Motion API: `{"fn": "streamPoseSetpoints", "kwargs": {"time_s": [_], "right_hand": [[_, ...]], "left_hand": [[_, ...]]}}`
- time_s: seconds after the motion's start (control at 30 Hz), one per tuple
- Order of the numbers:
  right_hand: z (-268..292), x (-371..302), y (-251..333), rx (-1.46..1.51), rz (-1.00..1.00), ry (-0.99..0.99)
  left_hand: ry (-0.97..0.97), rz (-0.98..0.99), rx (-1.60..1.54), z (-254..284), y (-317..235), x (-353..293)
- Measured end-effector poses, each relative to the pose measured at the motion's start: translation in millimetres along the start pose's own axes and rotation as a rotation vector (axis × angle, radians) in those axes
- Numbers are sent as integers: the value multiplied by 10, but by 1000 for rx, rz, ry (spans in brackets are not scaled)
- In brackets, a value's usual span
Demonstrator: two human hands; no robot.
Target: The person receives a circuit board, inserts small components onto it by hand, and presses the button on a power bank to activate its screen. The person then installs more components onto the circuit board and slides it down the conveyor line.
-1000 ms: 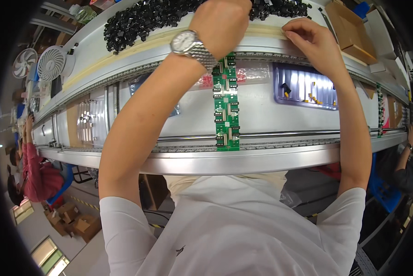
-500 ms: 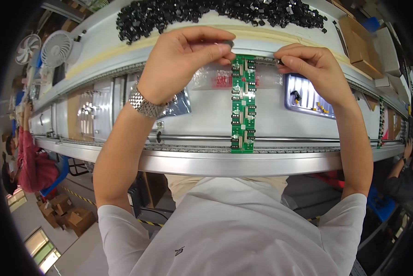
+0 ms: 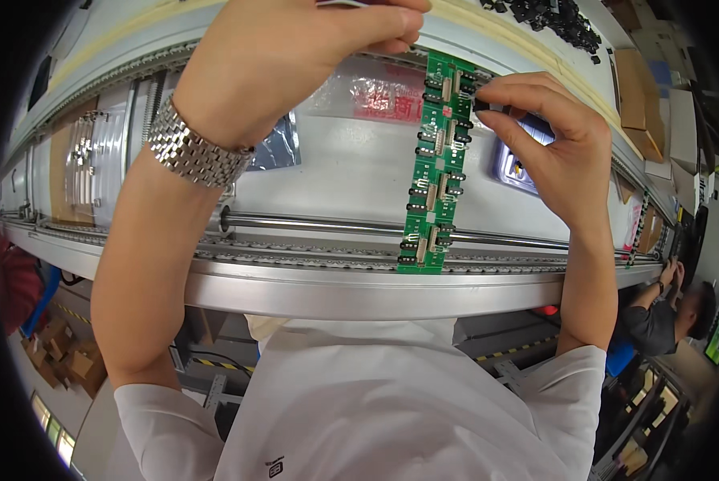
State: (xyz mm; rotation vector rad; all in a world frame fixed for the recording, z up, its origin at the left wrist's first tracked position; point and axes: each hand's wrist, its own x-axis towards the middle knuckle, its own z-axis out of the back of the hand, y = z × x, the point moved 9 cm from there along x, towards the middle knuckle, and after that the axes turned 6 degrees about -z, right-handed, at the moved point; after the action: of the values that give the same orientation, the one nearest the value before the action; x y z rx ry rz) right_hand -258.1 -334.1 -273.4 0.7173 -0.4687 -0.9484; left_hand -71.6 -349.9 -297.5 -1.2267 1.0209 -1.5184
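Note:
A long green circuit board (image 3: pixel 442 164) lies across the two rails of the conveyor, with rows of small black parts and pale connectors along both sides. My right hand (image 3: pixel 548 132) is at the board's upper right edge. Its thumb and forefinger close round a small black component (image 3: pixel 476 104), partly hidden at the fingertips. Up at the top of the view is my left hand (image 3: pixel 319 36), left of the board's far end and raised off it. Its fingers are bent together; whatever they hold cannot be made out. A metal-band watch (image 3: pixel 197 148) is on my left wrist.
Loose black parts (image 3: pixel 556 22) are heaped beyond the far rail. Plastic wrap with red print (image 3: pixel 387 98) lies left of the board; a clear tray (image 3: pixel 510 164) stands right of it. A steel rod (image 3: pixel 311 223) runs along the near rail (image 3: pixel 319 293). Another person (image 3: pixel 656 321) is at right.
The view has shifted closer to the board. My right hand has come left to the board's edge. My left hand has moved up and away from the board's far end.

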Motion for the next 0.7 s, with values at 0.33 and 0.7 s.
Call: {"fn": "streamPoseSetpoints", "kwargs": {"time_s": [0.33, 0.7], "right_hand": [[-109, 26, -29, -89, 87, 15], [-122, 23, -27, -136, 117, 1]], "left_hand": [[166, -521, 1001, 7, -174, -261], [124, -449, 771, 111, 76, -249]]}}
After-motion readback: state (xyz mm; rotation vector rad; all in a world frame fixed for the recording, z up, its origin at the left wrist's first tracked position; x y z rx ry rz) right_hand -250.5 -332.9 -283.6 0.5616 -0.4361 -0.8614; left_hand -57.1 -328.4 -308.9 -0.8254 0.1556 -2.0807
